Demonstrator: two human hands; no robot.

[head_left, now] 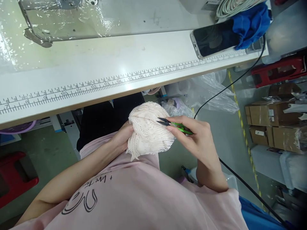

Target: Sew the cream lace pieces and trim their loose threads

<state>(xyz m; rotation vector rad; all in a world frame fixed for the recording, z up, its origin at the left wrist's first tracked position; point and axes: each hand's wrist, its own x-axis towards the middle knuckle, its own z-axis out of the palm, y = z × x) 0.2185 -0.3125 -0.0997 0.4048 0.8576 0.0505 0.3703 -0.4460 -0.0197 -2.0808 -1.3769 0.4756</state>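
A bunched piece of cream lace fabric [150,131] is held over my lap, just off the table's front edge. My left hand [125,136] is closed on its left side, with most of the fingers hidden behind the lace. Between the thumb and fingers of my right hand [192,132] is a pair of green-handled thread snips [178,125]. Their dark blades lie against the right part of the lace, tips pointing left and slightly parted. Whether a thread sits between the blades is too small to tell.
A white table [96,60] with a printed ruler edge runs across the front. On it lie a phone [216,37], a blue cloth [251,25] and coiled cord [233,8]. A black cable [216,92] hangs at the right. Cardboard boxes [268,115] and a red stool [14,179] stand around.
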